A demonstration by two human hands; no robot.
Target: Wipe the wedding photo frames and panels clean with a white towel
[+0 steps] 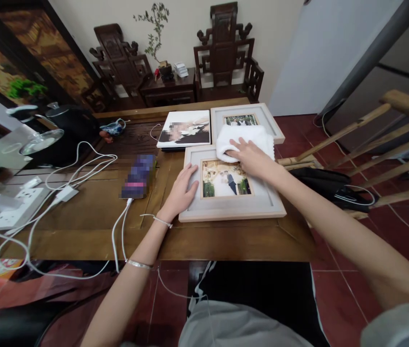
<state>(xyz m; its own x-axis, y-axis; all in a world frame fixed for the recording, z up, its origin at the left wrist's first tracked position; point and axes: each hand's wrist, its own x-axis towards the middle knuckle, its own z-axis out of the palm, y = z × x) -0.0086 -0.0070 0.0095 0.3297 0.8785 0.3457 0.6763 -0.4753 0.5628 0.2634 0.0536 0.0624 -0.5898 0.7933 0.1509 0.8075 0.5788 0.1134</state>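
Observation:
A light wooden picture frame (233, 212) lies face up near the table's front edge, with a photo of a couple in its middle. My left hand (182, 190) rests on the frame's left side, fingers stretched out and thumb apart. Bunched under my right hand (249, 156) is a white cloth (247, 137), gripped with bent fingers and pressed over the frame's upper edge. The cloth also overlaps a second picture frame (276, 135) just behind. To its left lies a white-edged photo panel (186, 127), partly pixelated.
On the wooden table (92, 217), a phone (138, 177) lies plugged into a white cable. Further left are a power strip (18, 209), tangled cables and a black kettle (72, 125). A wooden chair (363, 144) and black bag (320, 185) stand at the right.

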